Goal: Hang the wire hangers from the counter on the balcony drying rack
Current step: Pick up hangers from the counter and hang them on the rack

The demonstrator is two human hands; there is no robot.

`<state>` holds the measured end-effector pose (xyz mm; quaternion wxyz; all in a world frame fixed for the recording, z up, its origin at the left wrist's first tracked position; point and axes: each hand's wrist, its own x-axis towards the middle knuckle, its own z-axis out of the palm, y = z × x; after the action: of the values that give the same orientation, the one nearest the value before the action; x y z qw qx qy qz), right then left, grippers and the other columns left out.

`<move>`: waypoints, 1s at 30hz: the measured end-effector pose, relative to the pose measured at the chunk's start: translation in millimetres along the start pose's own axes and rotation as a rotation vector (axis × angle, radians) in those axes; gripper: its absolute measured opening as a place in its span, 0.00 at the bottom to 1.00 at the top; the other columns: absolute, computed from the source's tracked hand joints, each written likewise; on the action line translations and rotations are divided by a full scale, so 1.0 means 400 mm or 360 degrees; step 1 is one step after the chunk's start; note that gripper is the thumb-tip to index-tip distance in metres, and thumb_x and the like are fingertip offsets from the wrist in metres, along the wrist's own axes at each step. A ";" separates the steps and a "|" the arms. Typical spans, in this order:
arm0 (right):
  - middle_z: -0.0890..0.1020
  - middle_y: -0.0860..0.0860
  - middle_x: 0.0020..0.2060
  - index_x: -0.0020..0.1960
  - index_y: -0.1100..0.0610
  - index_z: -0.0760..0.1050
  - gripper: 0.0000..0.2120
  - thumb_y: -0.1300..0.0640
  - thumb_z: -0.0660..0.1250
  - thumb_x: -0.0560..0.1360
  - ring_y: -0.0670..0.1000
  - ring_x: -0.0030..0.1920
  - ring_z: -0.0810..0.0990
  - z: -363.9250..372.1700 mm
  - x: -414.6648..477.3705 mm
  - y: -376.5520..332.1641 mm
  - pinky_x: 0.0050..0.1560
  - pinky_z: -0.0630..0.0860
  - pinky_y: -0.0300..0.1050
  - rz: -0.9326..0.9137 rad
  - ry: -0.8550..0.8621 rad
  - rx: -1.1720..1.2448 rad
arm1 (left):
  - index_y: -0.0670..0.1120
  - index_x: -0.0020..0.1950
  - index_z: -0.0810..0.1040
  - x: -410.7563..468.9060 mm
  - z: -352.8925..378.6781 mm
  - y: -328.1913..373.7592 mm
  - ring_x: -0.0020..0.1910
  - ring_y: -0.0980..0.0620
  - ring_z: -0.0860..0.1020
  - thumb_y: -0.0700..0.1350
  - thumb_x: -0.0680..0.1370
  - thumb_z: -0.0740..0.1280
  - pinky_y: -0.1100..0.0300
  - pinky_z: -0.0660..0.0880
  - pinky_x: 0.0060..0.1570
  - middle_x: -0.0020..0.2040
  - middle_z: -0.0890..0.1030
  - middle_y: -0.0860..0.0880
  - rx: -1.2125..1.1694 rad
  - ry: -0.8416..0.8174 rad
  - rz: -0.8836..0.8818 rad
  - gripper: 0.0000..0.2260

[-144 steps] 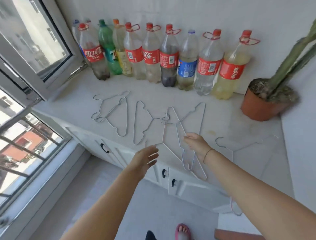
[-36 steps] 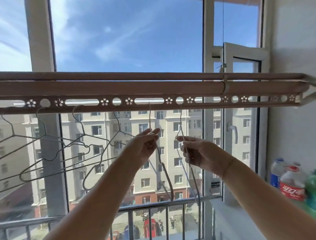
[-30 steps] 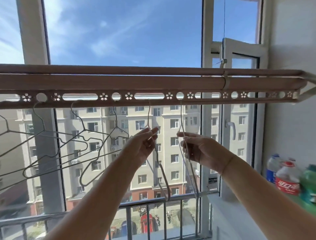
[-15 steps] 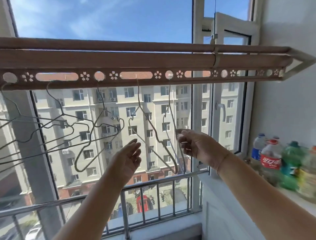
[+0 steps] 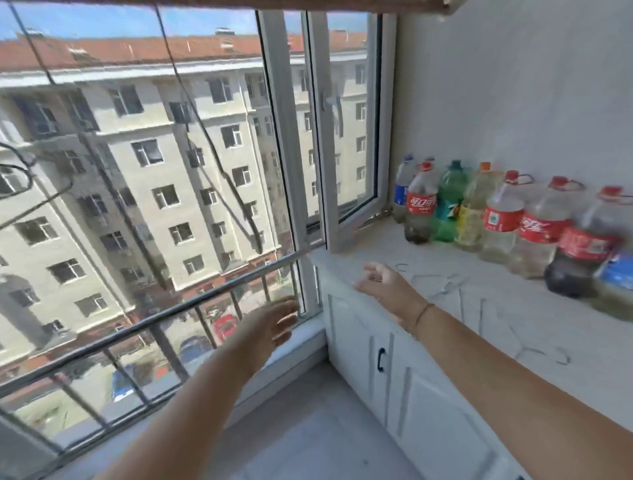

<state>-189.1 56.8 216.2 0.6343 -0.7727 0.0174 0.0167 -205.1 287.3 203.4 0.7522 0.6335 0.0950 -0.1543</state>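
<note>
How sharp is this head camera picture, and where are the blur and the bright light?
Head view: motion blur smears the bottles and the hung wire hangers; the hangers on the counter are faint streaks. Hard daylight through the window lights the buildings and the right hand. Wide-angle distortion bows the railing.

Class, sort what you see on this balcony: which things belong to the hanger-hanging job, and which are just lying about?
Belong to the job:
wire hangers on the counter
hung hangers
drying rack
right hand
left hand

Just lying about:
row of drink bottles
open window
cabinet doors
</note>
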 end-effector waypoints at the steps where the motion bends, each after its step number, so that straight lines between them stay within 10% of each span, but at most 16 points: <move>1: 0.70 0.59 0.65 0.69 0.59 0.65 0.27 0.56 0.69 0.74 0.54 0.63 0.71 -0.033 -0.006 0.038 0.56 0.70 0.42 0.0053 0.0064 -0.0013 | 0.48 0.56 0.78 0.018 0.038 -0.023 0.51 0.53 0.77 0.42 0.78 0.64 0.59 0.70 0.50 0.52 0.81 0.51 0.0050 -0.0042 -0.0049 0.09; 10: 0.72 0.60 0.65 0.69 0.64 0.65 0.27 0.57 0.68 0.73 0.56 0.62 0.73 -0.367 -0.070 0.342 0.58 0.70 0.47 0.0593 0.0581 -0.0035 | 0.47 0.57 0.77 0.195 0.350 -0.197 0.52 0.52 0.76 0.42 0.77 0.65 0.59 0.70 0.47 0.51 0.80 0.50 0.0192 -0.0317 -0.0385 0.09; 16: 0.71 0.55 0.58 0.68 0.63 0.66 0.23 0.60 0.66 0.75 0.51 0.54 0.71 -0.532 -0.056 0.471 0.37 0.67 0.37 0.0780 0.0728 0.0131 | 0.47 0.53 0.77 0.322 0.494 -0.266 0.46 0.52 0.76 0.41 0.78 0.64 0.59 0.69 0.45 0.47 0.80 0.50 0.0220 -0.0257 -0.0482 0.06; 22: 0.66 0.51 0.30 0.38 0.54 0.69 0.08 0.63 0.66 0.72 0.48 0.30 0.64 -0.621 -0.040 0.564 0.29 0.60 0.36 0.0948 0.0809 0.0310 | 0.45 0.55 0.76 0.430 0.557 -0.314 0.45 0.52 0.76 0.42 0.78 0.65 0.60 0.69 0.44 0.46 0.80 0.49 0.0218 -0.0102 -0.0520 0.07; 30: 0.63 0.51 0.30 0.35 0.50 0.64 0.13 0.63 0.60 0.75 0.48 0.31 0.61 -0.663 0.058 0.650 0.35 0.55 0.40 0.1072 0.0894 0.0582 | 0.46 0.55 0.75 0.615 0.599 -0.317 0.49 0.49 0.76 0.42 0.78 0.64 0.59 0.69 0.42 0.45 0.80 0.49 0.0285 0.0015 -0.0541 0.07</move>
<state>-177.4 -254.3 12.2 0.6900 -0.5743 0.4405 0.0084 -32.5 5.5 46.0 0.6554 0.6734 0.1901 -0.2841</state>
